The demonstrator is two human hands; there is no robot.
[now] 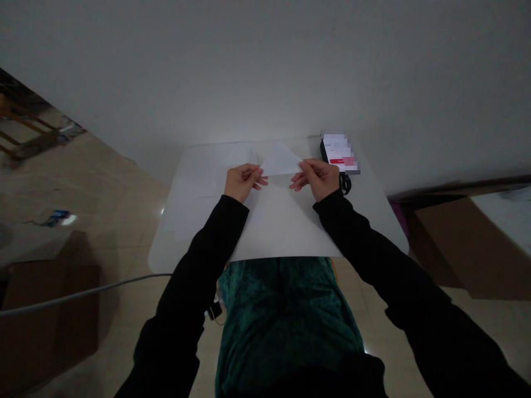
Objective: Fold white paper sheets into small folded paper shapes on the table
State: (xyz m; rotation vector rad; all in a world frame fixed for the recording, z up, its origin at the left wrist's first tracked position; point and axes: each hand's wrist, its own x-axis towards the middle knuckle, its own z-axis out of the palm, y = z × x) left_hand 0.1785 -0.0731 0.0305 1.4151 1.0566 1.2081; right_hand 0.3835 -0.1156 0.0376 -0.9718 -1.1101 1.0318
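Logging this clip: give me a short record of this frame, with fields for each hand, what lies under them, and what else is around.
Left hand: pinches the left corner of a triangular white paper
Right hand: pinches the paper's right corner
Under hands: large white sheet on a white table
Also on table: white sheets; black cable; black device with pixelated white label
Floor: grey cable; cardboard box

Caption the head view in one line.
Left hand and right hand hold a white paper triangle over a rounded white table.
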